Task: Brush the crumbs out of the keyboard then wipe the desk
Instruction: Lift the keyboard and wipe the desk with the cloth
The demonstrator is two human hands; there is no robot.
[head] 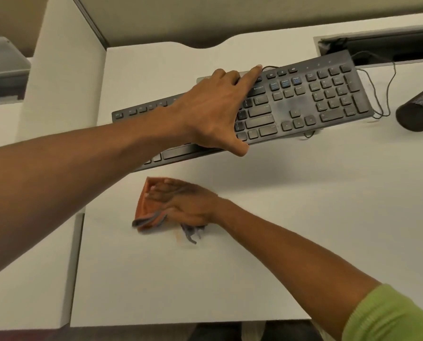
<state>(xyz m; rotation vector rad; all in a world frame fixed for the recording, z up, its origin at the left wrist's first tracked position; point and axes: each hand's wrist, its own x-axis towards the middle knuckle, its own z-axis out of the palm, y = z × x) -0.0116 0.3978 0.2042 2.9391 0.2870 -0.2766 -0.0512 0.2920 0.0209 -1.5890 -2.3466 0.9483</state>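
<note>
Green-sleeved right hand (188, 205), fingers near straight, is pressed on cloth (145, 205) on desk (254, 242) just before keyboard (316, 99), which is clasped front-to-back by spread left hand (212, 112); wipe step judged underway, keyboard next to be lifted clear for its footprint.

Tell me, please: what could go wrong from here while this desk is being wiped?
The left hand holds the black keyboard in a one-handed grip across its width; it may slip or tilt. The keyboard cable loops loosely beside the mesh pen cup; shifting the keyboard could probably drag it against the cup. The right hand presses the orange cloth close to the keyboard's front edge and might bump it.
</note>
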